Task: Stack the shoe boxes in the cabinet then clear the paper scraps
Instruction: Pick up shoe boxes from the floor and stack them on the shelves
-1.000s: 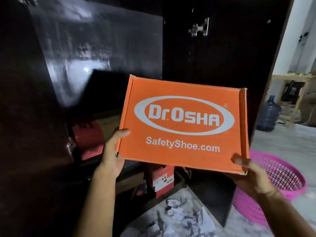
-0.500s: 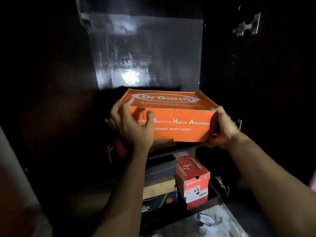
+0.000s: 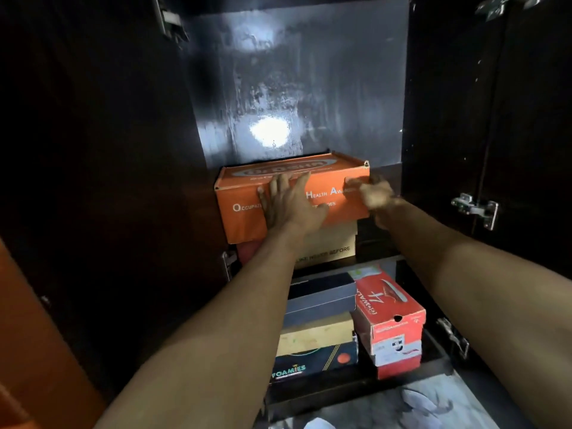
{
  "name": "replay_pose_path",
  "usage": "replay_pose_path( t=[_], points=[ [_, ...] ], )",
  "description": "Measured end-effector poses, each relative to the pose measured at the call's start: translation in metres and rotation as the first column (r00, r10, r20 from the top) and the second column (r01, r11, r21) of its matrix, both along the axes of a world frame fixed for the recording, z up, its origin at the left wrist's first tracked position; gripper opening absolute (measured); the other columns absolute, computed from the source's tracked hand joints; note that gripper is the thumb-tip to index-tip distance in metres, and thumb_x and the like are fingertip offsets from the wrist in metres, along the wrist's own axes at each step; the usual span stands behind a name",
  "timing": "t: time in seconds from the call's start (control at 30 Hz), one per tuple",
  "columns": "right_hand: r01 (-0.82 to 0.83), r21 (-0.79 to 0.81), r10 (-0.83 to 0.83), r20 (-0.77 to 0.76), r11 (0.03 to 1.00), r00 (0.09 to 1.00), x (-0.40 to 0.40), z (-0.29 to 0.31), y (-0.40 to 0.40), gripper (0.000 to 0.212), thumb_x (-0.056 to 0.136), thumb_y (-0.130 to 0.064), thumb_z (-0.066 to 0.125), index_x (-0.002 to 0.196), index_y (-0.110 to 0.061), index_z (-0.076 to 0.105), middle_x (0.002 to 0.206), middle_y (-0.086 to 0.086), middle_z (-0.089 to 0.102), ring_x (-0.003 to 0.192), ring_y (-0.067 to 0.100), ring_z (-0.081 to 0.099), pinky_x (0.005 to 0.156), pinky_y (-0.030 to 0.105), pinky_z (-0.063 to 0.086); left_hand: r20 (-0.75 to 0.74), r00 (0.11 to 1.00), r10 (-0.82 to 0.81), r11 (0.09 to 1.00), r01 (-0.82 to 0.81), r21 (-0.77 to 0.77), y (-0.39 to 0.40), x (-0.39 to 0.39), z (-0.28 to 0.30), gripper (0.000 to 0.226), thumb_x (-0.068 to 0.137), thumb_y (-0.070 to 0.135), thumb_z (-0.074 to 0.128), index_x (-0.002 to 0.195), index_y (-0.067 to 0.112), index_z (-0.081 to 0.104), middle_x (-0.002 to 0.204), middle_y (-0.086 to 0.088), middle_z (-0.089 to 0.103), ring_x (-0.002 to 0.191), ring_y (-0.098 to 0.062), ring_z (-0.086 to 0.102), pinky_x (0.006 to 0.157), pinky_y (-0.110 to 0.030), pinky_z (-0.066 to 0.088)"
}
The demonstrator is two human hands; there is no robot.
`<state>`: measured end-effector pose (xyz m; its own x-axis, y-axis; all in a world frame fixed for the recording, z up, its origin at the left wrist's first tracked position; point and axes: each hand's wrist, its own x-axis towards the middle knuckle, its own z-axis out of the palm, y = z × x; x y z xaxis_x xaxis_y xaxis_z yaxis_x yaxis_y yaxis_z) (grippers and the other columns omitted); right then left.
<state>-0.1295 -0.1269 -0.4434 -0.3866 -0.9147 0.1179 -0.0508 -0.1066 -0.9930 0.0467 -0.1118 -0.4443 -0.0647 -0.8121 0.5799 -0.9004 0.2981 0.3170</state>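
Note:
An orange Dr.Osha shoe box [image 3: 241, 218] lies on a tan shoe box [image 3: 328, 246] on the upper shelf of the dark cabinet [image 3: 309, 88]. My left hand [image 3: 288, 202] is pressed flat against the orange box's front face with its fingers spread. My right hand [image 3: 376, 193], blurred, curls around the box's front right corner. On the lower shelf a red shoe box [image 3: 390, 308] tops one stack. Beside it a dark grey box [image 3: 322, 301] sits above a Foamies box [image 3: 312, 360]. Paper scraps [image 3: 424, 404] lie on the marbled floor in front of the cabinet.
The cabinet's right door stands open with a metal hinge [image 3: 475, 209] sticking out at hand height. An orange-brown panel [image 3: 31, 351] fills the lower left corner. Above the orange box there is dark open space up to the shelf's top.
The orange box went from held up in front of me into the cabinet and now rests on the tan box. My left hand moved from its side to its front face.

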Motion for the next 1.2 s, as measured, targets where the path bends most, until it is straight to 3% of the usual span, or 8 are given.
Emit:
replay_pose_path(
  t=[0.1, 0.27, 0.4, 0.57, 0.73, 0.87, 1.07, 1.2],
  points=[
    [0.02, 0.001, -0.019, -0.155, 1.0, 0.988, -0.003, -0.01, -0.017, 0.037, 0.095, -0.045, 0.07, 0.117, -0.015, 0.067, 0.115, 0.008, 0.074, 0.099, 0.027, 0.073, 0.092, 0.044, 0.061, 0.011, 1.0, -0.016, 1.0, 0.016, 0.017, -0.009, 0.001, -0.003, 0.089, 0.078, 0.064, 0.072, 0.155, 0.041, 0.035, 0.165, 0.001, 0.026, 0.156, -0.027, 0.014, 0.127, -0.053, 0.011],
    [0.005, 0.01, -0.002, -0.208, 1.0, 0.978, -0.012, -0.023, -0.016, 0.046, 0.089, -0.041, 0.073, 0.123, -0.011, 0.07, 0.119, 0.007, 0.074, 0.107, 0.028, 0.072, 0.097, 0.043, 0.06, -0.031, 0.997, -0.065, 0.997, 0.066, 0.03, -0.017, 0.001, -0.009, 0.092, 0.077, 0.058, 0.073, 0.157, 0.038, 0.034, 0.169, -0.001, 0.02, 0.159, -0.028, 0.004, 0.128, -0.052, 0.012],
    [0.053, -0.037, -0.059, -0.206, 0.998, 0.977, -0.024, -0.03, 0.012, 0.049, 0.095, -0.03, 0.073, 0.14, -0.013, 0.06, 0.135, 0.005, 0.066, 0.117, 0.024, 0.066, 0.103, 0.039, 0.055, -0.225, 0.962, -0.156, 0.974, 0.112, -0.196, -0.003, -0.011, -0.009, 0.07, 0.071, 0.048, 0.063, 0.138, 0.028, 0.06, 0.148, -0.006, 0.051, 0.143, -0.034, 0.04, 0.118, -0.049, 0.033],
    [0.073, -0.156, -0.114, -0.271, 0.985, 0.956, -0.036, -0.04, 0.086, 0.026, 0.099, -0.008, 0.065, 0.125, -0.008, 0.066, 0.108, 0.006, 0.07, 0.088, 0.008, 0.065, 0.071, 0.004, 0.048, -0.337, 0.871, -0.357, 0.915, 0.253, -0.314, 0.042, -0.057, -0.021, 0.046, 0.075, 0.041, 0.058, 0.117, 0.025, 0.067, 0.116, -0.002, 0.061, 0.11, -0.028, 0.055, 0.095, -0.039, 0.047],
    [0.097, -0.212, -0.162, -0.313, 0.972, 0.936, -0.071, -0.063, 0.179, 0.024, 0.098, 0.001, 0.061, 0.12, -0.005, 0.068, 0.102, 0.005, 0.074, 0.085, 0.0, 0.069, 0.078, 0.014, 0.053, -0.261, 0.77, -0.583, 0.803, 0.496, -0.329, 0.096, -0.114, -0.053, 0.038, 0.079, 0.034, 0.064, 0.117, 0.027, 0.067, 0.113, 0.004, 0.063, 0.112, -0.022, 0.056, 0.094, -0.033, 0.047],
    [0.266, -0.225, -0.327, -0.304, 0.937, 0.895, -0.116, -0.094, 0.262, 0.019, 0.096, -0.004, 0.066, 0.112, -0.014, 0.07, 0.096, -0.004, 0.074, 0.08, -0.006, 0.066, 0.077, 0.013, 0.05, -0.236, 0.616, -0.752, 0.659, 0.694, -0.29, 0.144, -0.171, -0.091, 0.036, 0.08, 0.031, 0.065, 0.115, 0.025, 0.067, 0.114, 0.006, 0.066, 0.111, -0.02, 0.059, 0.097, -0.034, 0.048],
    [0.589, -0.175, -0.614, -0.254, 0.789, 0.748, -0.184, -0.152, 0.411, 0.016, 0.094, -0.002, 0.065, 0.103, -0.013, 0.071, 0.094, -0.004, 0.072, 0.081, 0.003, 0.065, 0.074, 0.02, 0.053, -0.236, 0.376, -0.896, 0.418, 0.892, -0.169, 0.242, -0.262, -0.15, 0.033, 0.079, 0.03, 0.062, 0.11, 0.023, 0.069, 0.11, 0.004, 0.067, 0.104, -0.022, 0.061, 0.092, -0.029, 0.047],
    [0.782, -0.051, -0.772, -0.212, 0.621, 0.599, -0.216, -0.202, 0.513, 0.012, 0.085, -0.018, 0.065, 0.096, -0.021, 0.071, 0.083, 0.003, 0.067, 0.076, 0.011, 0.063, 0.068, 0.017, 0.048, -0.296, 0.222, -0.929, 0.229, 0.973, 0.011, 0.31, -0.317, -0.203, 0.031, 0.076, 0.035, 0.064, 0.104, 0.024, 0.068, 0.104, 0.007, 0.069, 0.098, -0.019, 0.067, 0.089, -0.038, 0.056]
  ],
)
